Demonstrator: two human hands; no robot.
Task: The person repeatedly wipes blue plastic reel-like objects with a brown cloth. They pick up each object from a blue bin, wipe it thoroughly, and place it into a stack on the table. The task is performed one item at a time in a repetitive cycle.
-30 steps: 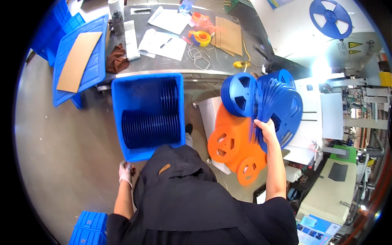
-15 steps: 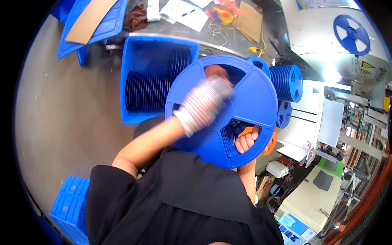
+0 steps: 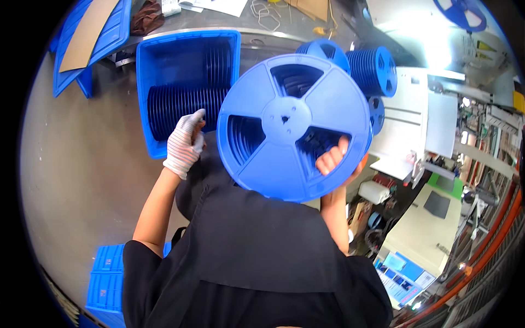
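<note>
In front of my chest stands a stack of large blue reels [image 3: 285,164], the nearest one facing me with three cut-out windows. My right hand [image 3: 332,158] reaches from behind, its bare fingers curled through the lower right window and gripping the reel. More reel rims show through the windows. My left hand [image 3: 185,143], in a striped white glove, hangs apart from the stack, by the near right side of a blue bin [image 3: 143,98]. Its fingers are half bent and apart, and I see nothing in them. Dark reels [image 3: 178,112] stand on edge in rows inside that bin.
A metal workbench [image 3: 219,19] with papers and wire loops runs along the far side. More blue reels [image 3: 377,71] stand beyond the stack to the right. Blue crates [image 3: 106,279] lie at the lower left. A board rests on blue lids [image 3: 112,41] at the far left.
My left hand has come off the face of the front reel and moved left to the bin. The right hand keeps its grip. The whole view has shifted slightly.
</note>
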